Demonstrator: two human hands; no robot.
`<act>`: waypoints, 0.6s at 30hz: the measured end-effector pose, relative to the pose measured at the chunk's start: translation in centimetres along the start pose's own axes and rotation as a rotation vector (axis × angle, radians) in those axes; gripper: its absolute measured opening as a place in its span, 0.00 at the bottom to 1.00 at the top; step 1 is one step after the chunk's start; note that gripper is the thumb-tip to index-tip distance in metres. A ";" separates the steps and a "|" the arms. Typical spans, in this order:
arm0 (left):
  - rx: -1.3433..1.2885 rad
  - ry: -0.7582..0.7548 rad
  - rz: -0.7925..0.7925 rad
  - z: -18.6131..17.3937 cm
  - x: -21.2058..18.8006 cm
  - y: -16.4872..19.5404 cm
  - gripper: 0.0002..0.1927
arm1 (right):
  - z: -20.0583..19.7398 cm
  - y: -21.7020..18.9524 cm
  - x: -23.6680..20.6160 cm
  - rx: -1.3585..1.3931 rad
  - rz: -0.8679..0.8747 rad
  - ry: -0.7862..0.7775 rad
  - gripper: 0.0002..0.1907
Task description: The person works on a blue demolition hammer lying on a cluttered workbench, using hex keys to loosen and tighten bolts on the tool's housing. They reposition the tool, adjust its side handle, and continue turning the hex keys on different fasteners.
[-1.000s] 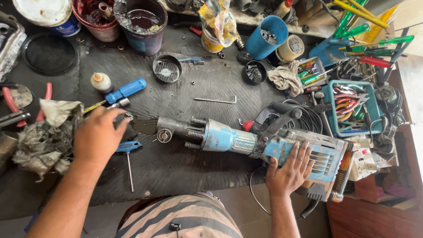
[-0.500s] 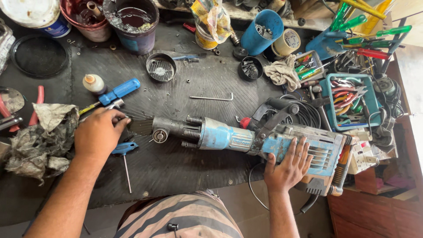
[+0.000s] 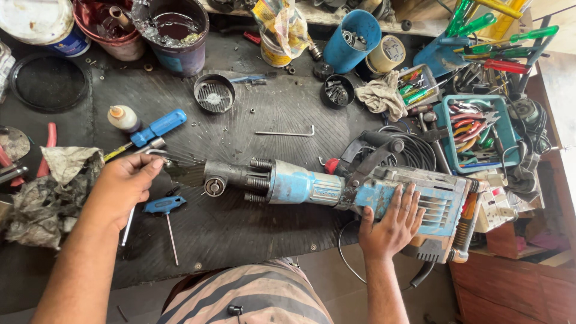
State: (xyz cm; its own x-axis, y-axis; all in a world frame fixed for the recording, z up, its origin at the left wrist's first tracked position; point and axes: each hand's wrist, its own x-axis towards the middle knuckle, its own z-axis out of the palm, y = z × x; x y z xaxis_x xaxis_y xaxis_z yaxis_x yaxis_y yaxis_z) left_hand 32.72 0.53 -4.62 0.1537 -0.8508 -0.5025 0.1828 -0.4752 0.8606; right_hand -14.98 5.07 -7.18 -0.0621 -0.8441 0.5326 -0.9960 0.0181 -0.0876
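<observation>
Big blue metal hammer drill (image 3: 360, 192) lies flat mid-bench. Right hand (image 3: 390, 225) open, pressing its body at 4 o'clock. Left hand (image 3: 123, 186) curled at nose, 9 o'clock — grip unclear. Risk: heavy drill rolls, pinches fingers — small blue T-handle key (image 3: 163, 207) knocked off.

Far side holds a dark bucket (image 3: 176, 36), blue cup (image 3: 355, 39) and grey rag (image 3: 379, 96); teal tool tray (image 3: 476, 133) right; hex key (image 3: 285, 131) centre; crumpled cloth (image 3: 45, 192) left.

- We have a single head-worn view, looking steeply down on the desk (image 3: 252, 120) from close above.
- Our own torso sits at 6 o'clock.
</observation>
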 end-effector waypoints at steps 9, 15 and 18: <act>-0.296 -0.173 -0.079 -0.4 0.3 0.2 0.07 | -0.2 -0.2 0.2 0.006 0.003 0.002 0.44; 0.086 -0.054 0.260 1.9 1.1 0.3 0.08 | -0.3 -0.1 0.3 0.002 0.015 -0.004 0.44; 0.470 0.044 0.513 4.2 2.0 1.3 0.09 | -0.3 0.0 0.3 -0.006 0.021 -0.016 0.44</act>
State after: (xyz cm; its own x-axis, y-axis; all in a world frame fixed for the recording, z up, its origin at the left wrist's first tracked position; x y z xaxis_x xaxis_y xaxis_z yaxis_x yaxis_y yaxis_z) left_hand 29.18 -2.76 -4.14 0.1495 -0.9886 -0.0168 -0.3614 -0.0705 0.9298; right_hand -15.04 5.00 -6.77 -0.0821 -0.8517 0.5175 -0.9948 0.0390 -0.0937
